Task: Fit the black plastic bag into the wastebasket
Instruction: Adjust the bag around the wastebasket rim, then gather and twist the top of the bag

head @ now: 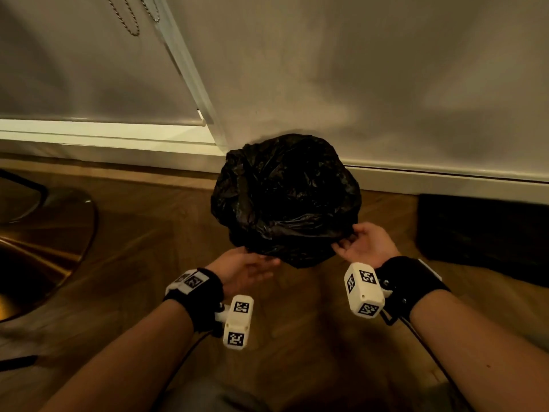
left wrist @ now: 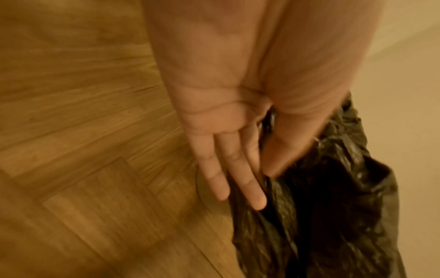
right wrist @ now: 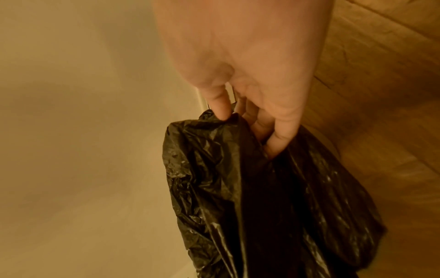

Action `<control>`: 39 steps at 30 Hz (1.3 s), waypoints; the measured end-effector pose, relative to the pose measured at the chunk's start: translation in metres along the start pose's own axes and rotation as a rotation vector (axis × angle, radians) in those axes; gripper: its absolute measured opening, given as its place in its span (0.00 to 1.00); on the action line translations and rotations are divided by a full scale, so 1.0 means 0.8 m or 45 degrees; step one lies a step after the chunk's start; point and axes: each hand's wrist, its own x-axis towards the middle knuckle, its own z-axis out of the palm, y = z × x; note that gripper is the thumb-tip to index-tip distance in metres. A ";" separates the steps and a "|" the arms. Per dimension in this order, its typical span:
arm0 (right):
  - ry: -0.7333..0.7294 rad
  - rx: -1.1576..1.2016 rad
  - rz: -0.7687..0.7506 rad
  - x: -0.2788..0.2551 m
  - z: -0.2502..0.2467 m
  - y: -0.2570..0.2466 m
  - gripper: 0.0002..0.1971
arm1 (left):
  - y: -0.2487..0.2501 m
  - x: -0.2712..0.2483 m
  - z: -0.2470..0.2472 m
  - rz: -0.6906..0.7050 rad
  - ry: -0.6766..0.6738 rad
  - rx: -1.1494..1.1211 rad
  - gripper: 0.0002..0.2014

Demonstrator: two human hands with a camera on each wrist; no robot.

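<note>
Head view: your left hand pinches the black plastic bag at its near-left hem, your right hand grips the near-right; the bag's mouth spreads away from both, wastebasket hidden beneath.

— What sort of place is this?
— A room in a home: herringbone wood floor, plain white wall with a white baseboard.
— Anything else?
— A window blind with bead chains far left, and a shiny metal chair base on the left.
</note>
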 end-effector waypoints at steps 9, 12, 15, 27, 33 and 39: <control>-0.085 0.040 -0.106 0.005 -0.014 0.025 0.16 | -0.022 0.013 0.008 0.171 -0.036 -0.367 0.30; -0.111 0.138 -0.103 -0.003 -0.008 0.021 0.16 | -0.022 0.015 0.007 0.210 0.004 -0.490 0.25; -0.015 0.135 -0.059 -0.007 0.000 0.018 0.16 | -0.016 0.015 0.011 0.216 0.040 -0.513 0.20; -0.041 0.040 -0.006 -0.022 0.005 0.026 0.16 | -0.021 0.007 0.020 0.187 -0.102 -0.404 0.25; -0.017 0.060 0.017 -0.002 -0.002 0.018 0.22 | -0.020 0.018 0.020 0.229 0.002 -0.570 0.23; -0.061 0.202 0.042 -0.014 0.000 0.020 0.24 | -0.017 0.024 0.028 0.177 0.052 -0.601 0.24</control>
